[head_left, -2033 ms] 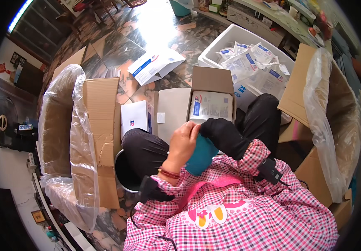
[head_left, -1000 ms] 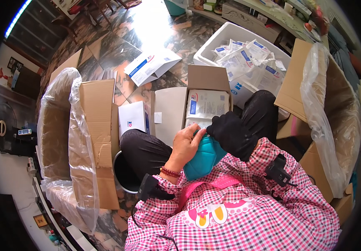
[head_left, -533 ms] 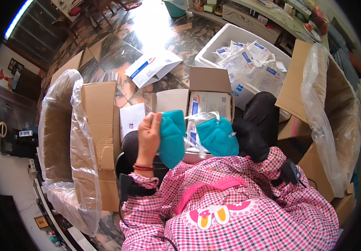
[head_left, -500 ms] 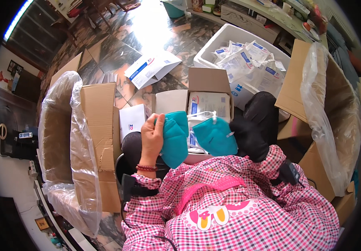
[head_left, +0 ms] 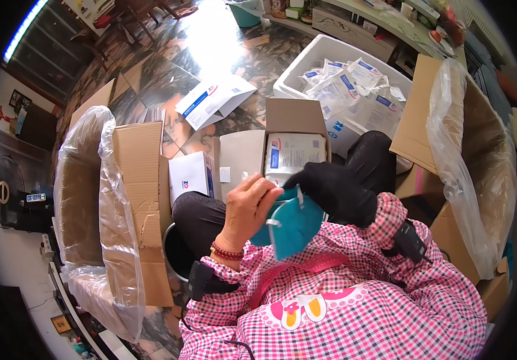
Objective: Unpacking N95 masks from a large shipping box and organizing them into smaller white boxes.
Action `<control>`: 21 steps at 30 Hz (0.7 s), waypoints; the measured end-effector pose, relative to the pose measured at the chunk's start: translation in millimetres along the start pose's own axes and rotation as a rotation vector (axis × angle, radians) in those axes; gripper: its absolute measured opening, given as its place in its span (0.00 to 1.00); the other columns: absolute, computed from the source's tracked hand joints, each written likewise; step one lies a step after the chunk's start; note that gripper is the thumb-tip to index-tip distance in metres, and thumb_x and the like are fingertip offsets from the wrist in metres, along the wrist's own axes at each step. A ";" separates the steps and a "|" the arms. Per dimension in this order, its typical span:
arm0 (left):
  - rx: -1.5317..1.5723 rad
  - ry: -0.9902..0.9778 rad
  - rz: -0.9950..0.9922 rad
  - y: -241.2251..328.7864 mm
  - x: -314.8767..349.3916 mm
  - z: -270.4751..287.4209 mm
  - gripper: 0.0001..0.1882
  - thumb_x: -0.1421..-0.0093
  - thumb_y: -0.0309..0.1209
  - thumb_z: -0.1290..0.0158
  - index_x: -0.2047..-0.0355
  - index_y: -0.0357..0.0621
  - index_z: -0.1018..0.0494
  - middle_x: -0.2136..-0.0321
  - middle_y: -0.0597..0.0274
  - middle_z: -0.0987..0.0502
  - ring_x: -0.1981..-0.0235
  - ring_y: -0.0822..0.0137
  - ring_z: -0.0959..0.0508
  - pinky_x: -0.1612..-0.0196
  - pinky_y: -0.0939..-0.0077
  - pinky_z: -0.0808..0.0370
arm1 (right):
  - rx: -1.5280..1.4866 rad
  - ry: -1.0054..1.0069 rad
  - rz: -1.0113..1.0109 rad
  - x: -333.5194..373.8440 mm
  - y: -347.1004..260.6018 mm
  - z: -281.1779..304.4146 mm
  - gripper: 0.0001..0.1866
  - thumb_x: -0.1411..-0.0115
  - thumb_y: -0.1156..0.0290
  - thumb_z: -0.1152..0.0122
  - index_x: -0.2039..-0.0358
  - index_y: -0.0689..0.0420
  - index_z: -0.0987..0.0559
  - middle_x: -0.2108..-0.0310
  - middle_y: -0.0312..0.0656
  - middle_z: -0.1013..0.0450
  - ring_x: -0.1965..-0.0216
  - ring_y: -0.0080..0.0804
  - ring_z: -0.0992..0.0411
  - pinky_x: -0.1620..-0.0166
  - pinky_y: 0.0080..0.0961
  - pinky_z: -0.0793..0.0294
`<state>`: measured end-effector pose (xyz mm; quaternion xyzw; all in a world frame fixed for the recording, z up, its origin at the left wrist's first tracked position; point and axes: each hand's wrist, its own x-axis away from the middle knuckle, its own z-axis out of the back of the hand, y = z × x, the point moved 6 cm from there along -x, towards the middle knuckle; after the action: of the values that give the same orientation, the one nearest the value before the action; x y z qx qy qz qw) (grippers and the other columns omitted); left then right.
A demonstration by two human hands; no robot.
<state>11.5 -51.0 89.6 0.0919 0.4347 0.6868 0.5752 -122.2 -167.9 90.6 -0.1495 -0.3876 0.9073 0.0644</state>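
Two teal face masks (head_left: 297,231), one overlapping the other, hang below my hands in front of my apron. My bare left hand (head_left: 246,207), with beaded bracelets at the wrist, pinches at the masks' white strap by the upper edge. My right hand (head_left: 336,195), in a black glove, closes on the masks' upper right side, its fingertips meeting those of the left. Part of the rear mask is hidden behind the front one. Just beyond my hands, an open brown-lidded carton (head_left: 297,117) holds white packets (head_left: 294,155) with blue print.
Large plastic-lined cardboard boxes stand at my left (head_left: 141,210) and right (head_left: 417,114). A white foam box (head_left: 294,75) full of packets (head_left: 339,90) is at the far right. White cartons lie on the floor (head_left: 210,99) and by my left knee (head_left: 189,174).
My hands have come together. The two masks, held apart before, now overlap and hang lower, and my left fingers have shifted from a mask's body to the strap.
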 end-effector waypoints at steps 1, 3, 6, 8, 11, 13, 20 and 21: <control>0.006 -0.018 -0.047 7.3 0.0 0.7 0.08 0.40 0.30 0.40 0.71 0.39 0.24 0.75 0.56 0.26 0.74 0.54 0.24 0.69 0.65 0.27 | -0.423 0.016 -0.127 -2.5 8.3 -5.1 0.21 0.41 0.76 0.41 0.46 0.53 0.22 0.63 0.45 0.22 0.64 0.41 0.23 0.58 0.35 0.24; -0.002 -0.024 -0.091 13.9 0.9 2.3 0.09 0.41 0.30 0.39 0.72 0.38 0.25 0.76 0.56 0.27 0.74 0.55 0.25 0.69 0.66 0.28 | -0.323 -0.171 -0.161 -7.1 7.9 -5.7 0.26 0.38 0.78 0.44 0.38 0.54 0.30 0.58 0.49 0.21 0.61 0.41 0.21 0.56 0.33 0.23; 0.100 -0.072 -0.162 19.7 3.3 -4.9 0.09 0.40 0.27 0.40 0.73 0.36 0.27 0.78 0.56 0.33 0.77 0.58 0.30 0.72 0.67 0.32 | -0.405 -0.368 -0.032 -6.3 22.3 -27.3 0.25 0.39 0.76 0.40 0.40 0.56 0.28 0.59 0.51 0.22 0.60 0.40 0.21 0.55 0.30 0.24; 0.113 -0.102 -0.166 19.5 5.1 -8.7 0.10 0.39 0.27 0.41 0.74 0.35 0.28 0.78 0.56 0.33 0.76 0.58 0.30 0.72 0.67 0.33 | -0.540 -0.473 -0.069 -1.1 36.6 -46.8 0.23 0.38 0.75 0.40 0.41 0.56 0.27 0.58 0.50 0.22 0.60 0.40 0.21 0.55 0.30 0.24; 0.146 -0.137 -0.149 17.8 8.1 -12.8 0.12 0.38 0.28 0.42 0.75 0.35 0.30 0.77 0.55 0.34 0.74 0.59 0.30 0.72 0.69 0.34 | -0.806 -0.681 -0.140 7.6 35.3 -63.6 0.20 0.37 0.74 0.41 0.43 0.57 0.25 0.58 0.49 0.21 0.61 0.40 0.21 0.54 0.30 0.24; 0.214 -0.089 -0.059 11.9 8.3 -10.8 0.12 0.37 0.28 0.42 0.75 0.35 0.30 0.77 0.55 0.34 0.75 0.60 0.30 0.72 0.70 0.34 | -0.597 -0.596 -0.346 11.9 42.5 -61.1 0.17 0.34 0.70 0.42 0.46 0.58 0.23 0.57 0.49 0.20 0.59 0.40 0.21 0.53 0.32 0.24; 0.285 -0.087 0.052 -1.0 5.8 -21.8 0.17 0.36 0.30 0.42 0.78 0.33 0.34 0.82 0.54 0.35 0.82 0.59 0.34 0.75 0.68 0.34 | -0.399 -0.178 -0.020 15.9 5.1 -36.7 0.14 0.35 0.69 0.45 0.50 0.56 0.21 0.60 0.53 0.21 0.59 0.51 0.21 0.56 0.35 0.23; 0.286 -0.086 0.050 -6.1 7.1 -25.7 0.17 0.36 0.30 0.42 0.78 0.33 0.34 0.82 0.54 0.35 0.82 0.59 0.34 0.75 0.68 0.34 | -0.397 -0.178 -0.020 17.1 2.9 -33.6 0.14 0.35 0.69 0.45 0.50 0.56 0.21 0.60 0.53 0.21 0.59 0.51 0.21 0.56 0.35 0.23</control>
<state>-2.5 -57.7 67.1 0.2133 0.5007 0.6273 0.5570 -127.7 -142.9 62.7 -0.0748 -0.5644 0.8220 0.0081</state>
